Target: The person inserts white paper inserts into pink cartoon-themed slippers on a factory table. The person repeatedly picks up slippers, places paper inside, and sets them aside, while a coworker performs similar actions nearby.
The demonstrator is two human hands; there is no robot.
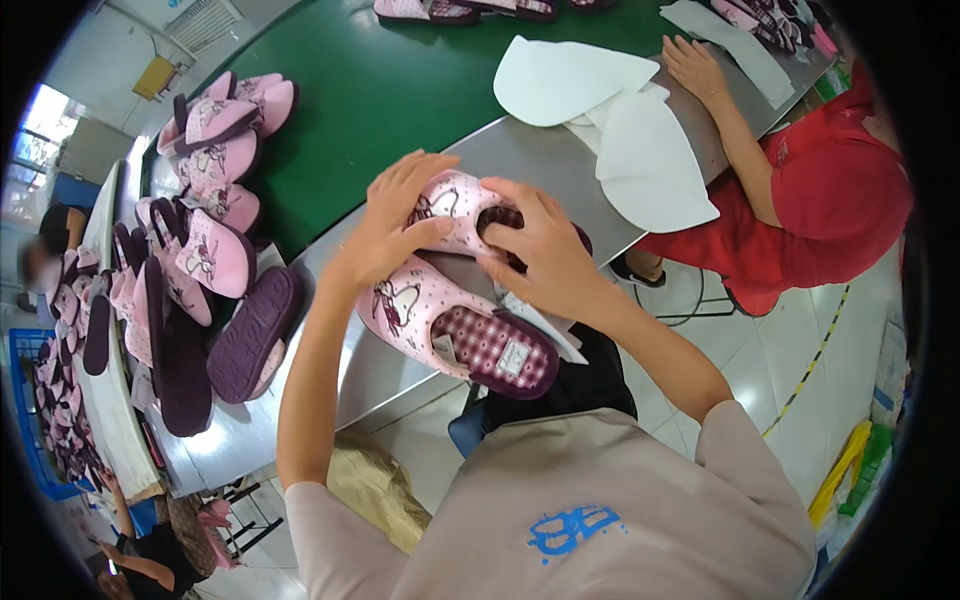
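My left hand (400,220) is closed around the toe of a pink slipper (462,195) with a printed animal figure. At the foot opening of that slipper, my right hand (540,245) grips its edge, some fingertips dipping inside. Just below them, nearer my body, lies the matching slipper (400,300), toe to the left, its checked purple insole and label facing up. A white paper piece (550,325) sticks out beside it, partly hidden. The soles of the held slipper are mostly out of sight.
Several pink slippers (225,155) stand piled at the left on the green belt (370,90) and metal table edge (345,375). White foot-shaped sheets (655,160) lie at the right. A person in red (800,200) sits there, one hand on the table. A blue crate (30,420) holds more slippers.
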